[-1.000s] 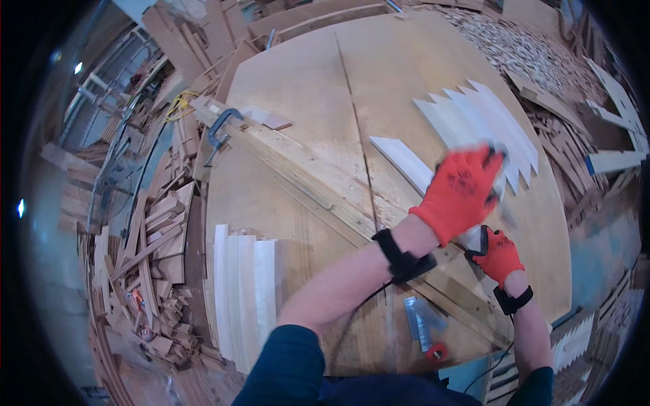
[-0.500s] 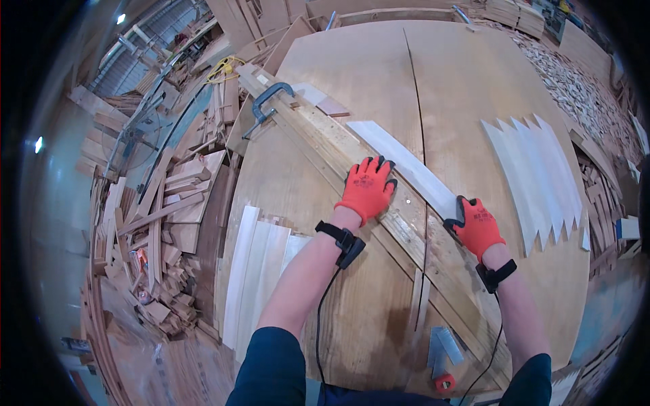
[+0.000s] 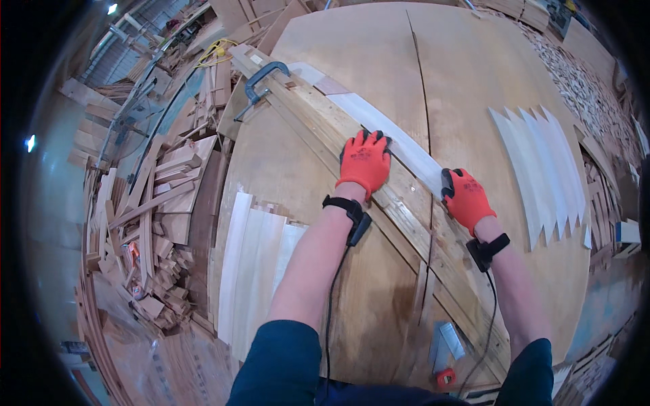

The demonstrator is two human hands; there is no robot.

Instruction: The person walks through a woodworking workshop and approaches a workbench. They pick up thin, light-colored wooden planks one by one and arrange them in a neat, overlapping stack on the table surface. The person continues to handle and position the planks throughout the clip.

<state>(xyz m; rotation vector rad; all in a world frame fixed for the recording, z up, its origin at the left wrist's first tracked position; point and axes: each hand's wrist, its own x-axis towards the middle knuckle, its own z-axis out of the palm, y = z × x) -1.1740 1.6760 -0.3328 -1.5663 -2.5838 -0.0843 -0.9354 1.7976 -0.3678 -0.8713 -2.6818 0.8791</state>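
Observation:
A long pale board (image 3: 409,150) lies diagonally against a wooden guide beam (image 3: 399,211) on the large plywood tabletop. My right hand (image 3: 467,197), in a red glove with black fingertips, is closed around the board's near end. My left hand (image 3: 365,161), gloved the same way, lies flat on the beam with fingers stretched toward the board's edge. At its far end the board meets a short pale piece with a pinkish end (image 3: 330,86). A blue C-clamp (image 3: 252,86) grips the beam's far part.
Pale boards with pointed ends (image 3: 542,179) lie at the right, and more pale boards (image 3: 252,274) at the left. Near the front are a metal plate (image 3: 448,340) and a red tape measure (image 3: 445,377). Wood offcuts (image 3: 159,287) are heaped beyond the left edge.
The board has slid up and left along the beam, closing the gap to the short piece. My right hand moved with it; my left stays on the beam. The view has shifted slightly.

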